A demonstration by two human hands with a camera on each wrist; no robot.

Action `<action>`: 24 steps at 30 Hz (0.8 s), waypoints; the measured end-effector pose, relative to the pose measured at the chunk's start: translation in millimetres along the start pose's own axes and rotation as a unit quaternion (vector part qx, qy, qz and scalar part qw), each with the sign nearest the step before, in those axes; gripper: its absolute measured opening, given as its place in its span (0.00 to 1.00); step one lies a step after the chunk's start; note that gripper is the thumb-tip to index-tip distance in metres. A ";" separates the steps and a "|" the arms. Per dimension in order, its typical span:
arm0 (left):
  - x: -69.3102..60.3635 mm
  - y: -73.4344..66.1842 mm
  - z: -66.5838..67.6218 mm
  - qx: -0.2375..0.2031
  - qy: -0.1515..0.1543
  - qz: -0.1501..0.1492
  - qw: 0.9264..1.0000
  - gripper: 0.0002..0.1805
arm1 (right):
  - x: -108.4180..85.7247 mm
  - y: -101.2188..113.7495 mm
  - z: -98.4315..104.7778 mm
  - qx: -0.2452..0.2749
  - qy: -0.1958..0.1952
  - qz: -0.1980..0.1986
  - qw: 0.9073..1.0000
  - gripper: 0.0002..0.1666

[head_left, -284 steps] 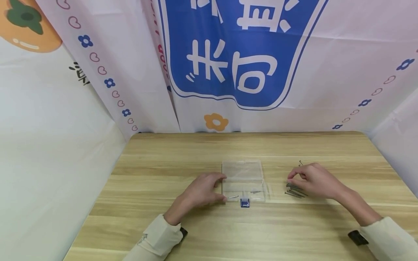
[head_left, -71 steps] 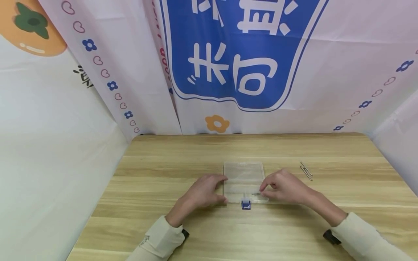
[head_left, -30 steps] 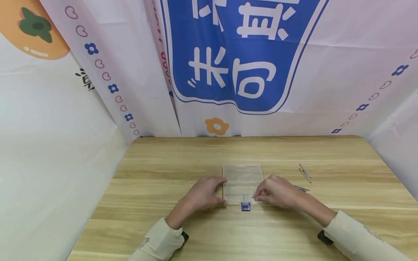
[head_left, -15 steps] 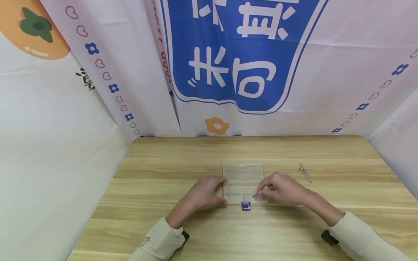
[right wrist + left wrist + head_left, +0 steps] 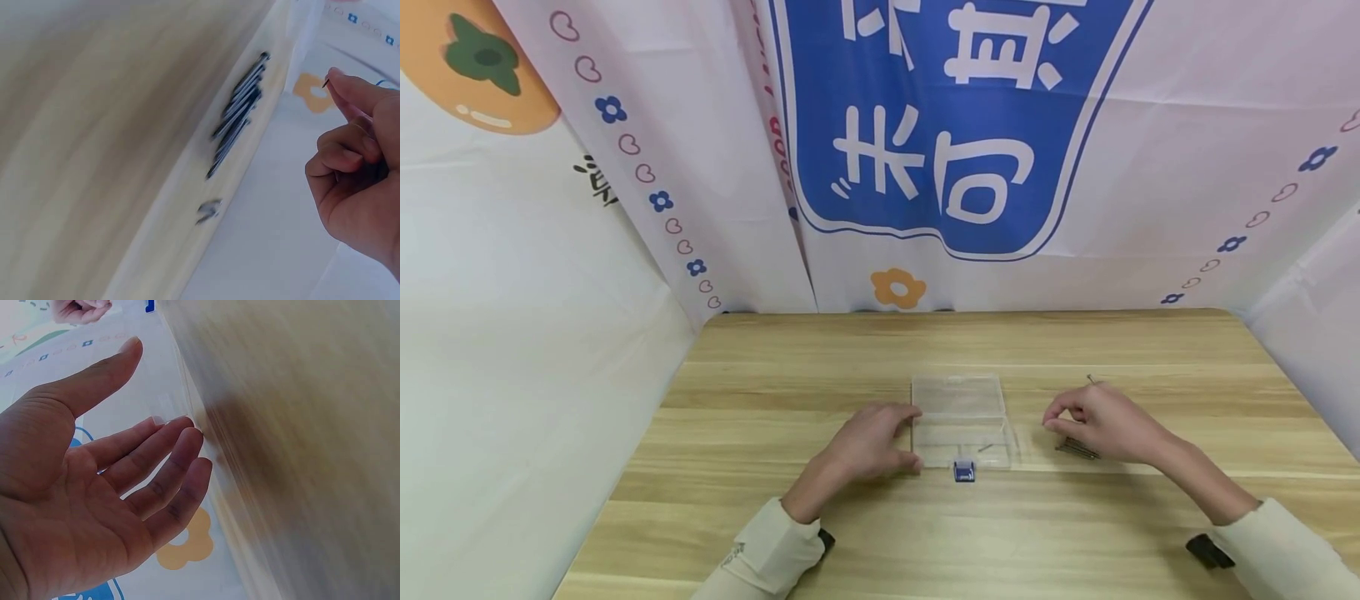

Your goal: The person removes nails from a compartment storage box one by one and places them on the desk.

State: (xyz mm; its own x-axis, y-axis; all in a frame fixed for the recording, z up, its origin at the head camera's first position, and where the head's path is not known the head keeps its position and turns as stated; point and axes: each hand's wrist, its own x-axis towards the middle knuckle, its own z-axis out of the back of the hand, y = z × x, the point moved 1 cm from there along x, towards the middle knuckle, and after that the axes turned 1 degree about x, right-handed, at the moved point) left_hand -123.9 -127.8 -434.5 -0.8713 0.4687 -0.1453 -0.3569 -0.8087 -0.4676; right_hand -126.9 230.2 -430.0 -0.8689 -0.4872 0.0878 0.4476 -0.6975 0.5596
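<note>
A clear plastic box (image 5: 942, 433) lies on the table with its lid (image 5: 957, 394) folded back. A blue tag (image 5: 964, 472) sits at its front edge, and a small nail (image 5: 985, 447) lies in the front right part. My left hand (image 5: 867, 442) rests at the box's left side, thumb and fingers spread and relaxed, fingertips by the edge. My right hand (image 5: 1105, 422) is over a pile of dark nails (image 5: 1077, 448). In the right wrist view its thumb and index finger pinch a thin dark nail (image 5: 325, 82), of which only the tip shows.
The wooden table (image 5: 790, 350) ends at a printed cloth backdrop (image 5: 850, 258). Behind my right hand one nail head (image 5: 1091, 379) pokes out; in the right wrist view a smaller group of nails (image 5: 209, 211) lies apart from the pile (image 5: 239, 112).
My right hand has moved right from the box to the nail pile. A nail now lies uncovered in the box's front right part. My left hand has stayed at the box's left side.
</note>
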 end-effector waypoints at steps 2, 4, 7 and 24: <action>0.0 -0.1 0.4 0.000 0.000 0.001 1.000 0.39 | -5.0 -6.4 1.9 -0.006 -0.005 -0.004 1.000 0.03; -0.1 -0.1 0.7 0.000 -0.001 0.000 1.000 0.39 | -10.1 -12.6 3.3 -0.008 -0.008 -0.012 1.000 0.03; -0.3 -0.4 1.0 -0.001 0.000 -0.001 1.000 0.40 | -17.4 -20.8 4.5 -0.014 -0.011 -0.023 1.000 0.04; -0.4 -0.5 0.4 0.001 0.000 0.000 1.000 0.40 | -25.4 -40.2 10.9 -0.031 -0.009 -0.045 0.998 0.04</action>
State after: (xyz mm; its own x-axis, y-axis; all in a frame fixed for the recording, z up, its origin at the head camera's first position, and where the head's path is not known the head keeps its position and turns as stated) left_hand -123.5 -127.7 -433.9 -0.8717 0.4681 -0.1449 -0.3573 -0.8096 -0.4657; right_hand -125.1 276.3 -445.8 -0.9094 -0.4122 0.0550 0.3798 -0.7692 0.5139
